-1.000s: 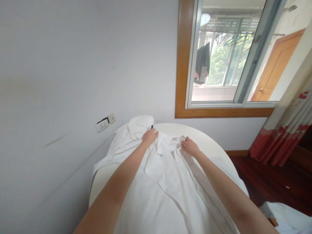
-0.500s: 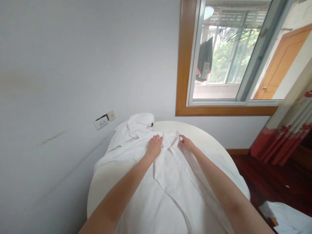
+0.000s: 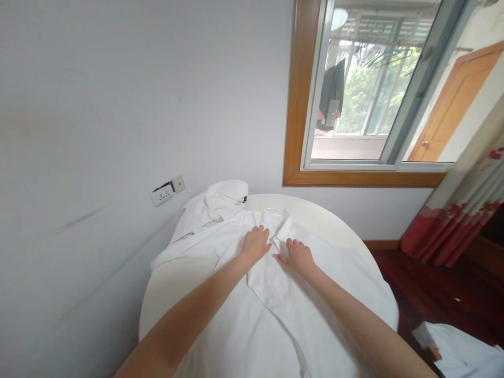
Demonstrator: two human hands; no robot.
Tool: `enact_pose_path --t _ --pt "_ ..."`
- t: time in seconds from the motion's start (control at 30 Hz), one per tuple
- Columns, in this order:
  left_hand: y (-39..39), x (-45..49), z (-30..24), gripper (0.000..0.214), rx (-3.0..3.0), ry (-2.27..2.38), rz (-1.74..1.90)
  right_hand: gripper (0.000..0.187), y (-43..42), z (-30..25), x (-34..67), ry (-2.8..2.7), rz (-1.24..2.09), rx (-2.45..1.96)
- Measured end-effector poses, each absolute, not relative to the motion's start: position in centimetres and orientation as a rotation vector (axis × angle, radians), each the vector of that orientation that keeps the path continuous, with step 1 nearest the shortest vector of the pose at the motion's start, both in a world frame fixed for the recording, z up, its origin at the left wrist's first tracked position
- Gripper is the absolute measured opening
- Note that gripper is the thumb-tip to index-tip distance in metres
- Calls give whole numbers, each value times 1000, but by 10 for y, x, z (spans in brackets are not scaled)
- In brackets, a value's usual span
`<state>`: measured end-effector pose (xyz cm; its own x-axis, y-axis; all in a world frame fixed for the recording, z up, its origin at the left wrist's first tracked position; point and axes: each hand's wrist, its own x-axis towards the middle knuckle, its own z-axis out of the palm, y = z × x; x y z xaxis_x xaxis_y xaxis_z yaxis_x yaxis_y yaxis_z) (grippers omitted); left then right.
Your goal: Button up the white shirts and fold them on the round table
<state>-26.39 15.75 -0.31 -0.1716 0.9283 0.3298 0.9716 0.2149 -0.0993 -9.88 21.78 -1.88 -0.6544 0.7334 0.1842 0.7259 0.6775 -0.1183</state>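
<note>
A white shirt (image 3: 271, 310) lies spread over a round white table (image 3: 173, 283), its collar (image 3: 277, 220) toward the far side. My left hand (image 3: 255, 244) rests flat on the cloth just left of the collar, fingers stretched out. My right hand (image 3: 297, 254) lies flat on the shirt front just below the collar, fingers apart, close beside the left hand. Neither hand grips the cloth. A second bunched white garment (image 3: 220, 202) sits at the table's far left edge.
A grey wall with a power socket (image 3: 163, 193) stands close behind the table. A wood-framed window (image 3: 354, 105) is at upper right, a red-patterned curtain (image 3: 460, 220) beside it. The dark red floor (image 3: 433, 294) lies to the right, with white cloth (image 3: 457, 346) at the lower right corner.
Both hands have let go of the collar area and slid toward me and together, and lie flat on the shirt front. The collar lies flatter.
</note>
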Motion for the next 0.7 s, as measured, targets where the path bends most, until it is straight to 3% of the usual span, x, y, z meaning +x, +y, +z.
enact_pose_path --t 0.17,0.4,0.7 --pt "196 -264 3 39 -1798 -2107 -155 53 222 -20 -124 -2594 -80 -1241" --pt "234 -282 18 21 -1820 -2348 -58 22 253 -19 -133 -2611 131 -1296" --pt "256 -296 18 57 -1776 -2426 -375 28 312 12 -100 -2148 437 -1300"
